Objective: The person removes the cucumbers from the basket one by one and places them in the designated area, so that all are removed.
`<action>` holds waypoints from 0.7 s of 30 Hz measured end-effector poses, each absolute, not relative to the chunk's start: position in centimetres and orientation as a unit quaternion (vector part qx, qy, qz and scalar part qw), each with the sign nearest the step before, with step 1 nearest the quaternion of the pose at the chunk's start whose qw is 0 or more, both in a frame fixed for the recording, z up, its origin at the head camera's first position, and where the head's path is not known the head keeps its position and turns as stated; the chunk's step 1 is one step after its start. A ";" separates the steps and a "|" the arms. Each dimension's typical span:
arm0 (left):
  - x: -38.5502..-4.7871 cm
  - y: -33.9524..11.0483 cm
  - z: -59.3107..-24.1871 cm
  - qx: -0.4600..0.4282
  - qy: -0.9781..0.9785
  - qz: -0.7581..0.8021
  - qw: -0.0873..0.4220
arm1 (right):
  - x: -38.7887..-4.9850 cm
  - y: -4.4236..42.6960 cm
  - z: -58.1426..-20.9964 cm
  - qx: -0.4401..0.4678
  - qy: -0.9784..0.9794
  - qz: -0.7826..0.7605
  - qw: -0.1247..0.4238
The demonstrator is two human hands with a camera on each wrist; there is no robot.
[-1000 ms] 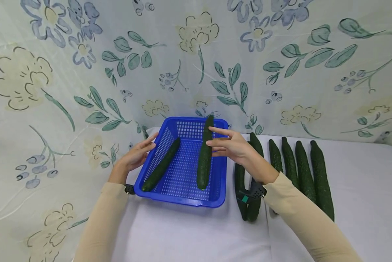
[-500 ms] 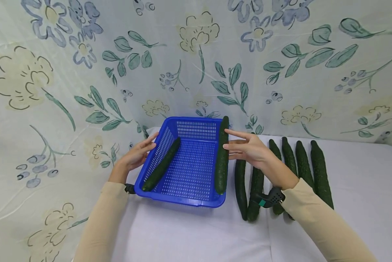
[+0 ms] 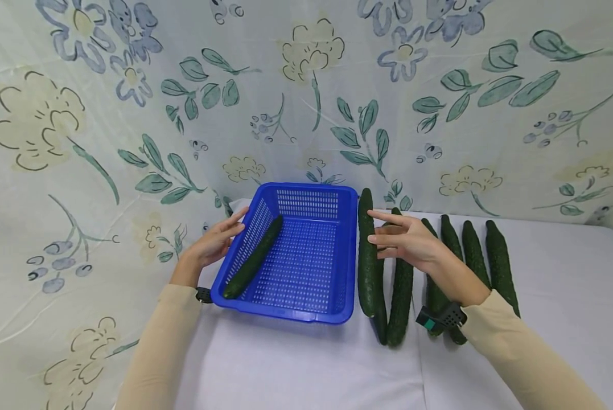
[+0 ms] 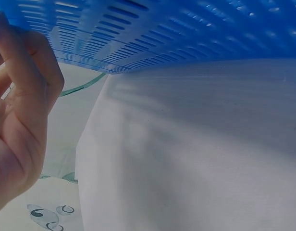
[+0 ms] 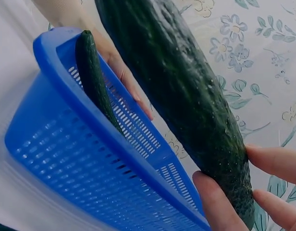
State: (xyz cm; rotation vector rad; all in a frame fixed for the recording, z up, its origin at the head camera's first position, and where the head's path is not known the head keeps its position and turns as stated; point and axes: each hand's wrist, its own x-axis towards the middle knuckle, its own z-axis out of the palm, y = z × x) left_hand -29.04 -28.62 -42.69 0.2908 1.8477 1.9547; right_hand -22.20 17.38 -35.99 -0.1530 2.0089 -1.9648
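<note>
My right hand [image 3: 408,242] pinches a dark green cucumber [image 3: 366,267] between thumb and fingertips, just outside the right rim of a blue plastic basket [image 3: 344,312]. In the right wrist view, the fingertips [image 5: 213,199] hold this cucumber near one end. Another cucumber [image 3: 255,259] lies along the left wall inside the basket. My left hand [image 3: 211,242] is at the basket's outer left side, its fingers against the wall. From the left wrist view, that hand [image 4: 23,91] shows bent fingers by the slotted wall.
To the right, several more cucumbers, including one at the far right [image 3: 502,262], lie side by side on the white tablecloth [image 3: 567,285]. My right forearm crosses above some of them. A floral curtain [image 3: 306,102] hangs behind the table.
My right hand has carried its cucumber rightward, from over the basket's inside, across the right rim, to outside it. My left hand and the basket stay in place.
</note>
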 end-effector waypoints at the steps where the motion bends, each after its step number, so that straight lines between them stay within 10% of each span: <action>1: -29.1 -28.6 -42.7 0.105 0.668 0.705 0.216 | -22.1 17.6 -36.0 -0.055 0.704 -0.689 0.164; 21: -29.1 -28.7 -42.8 0.106 0.670 0.702 0.215 | -21.0 22.1 -37.5 -0.094 0.731 -0.657 0.160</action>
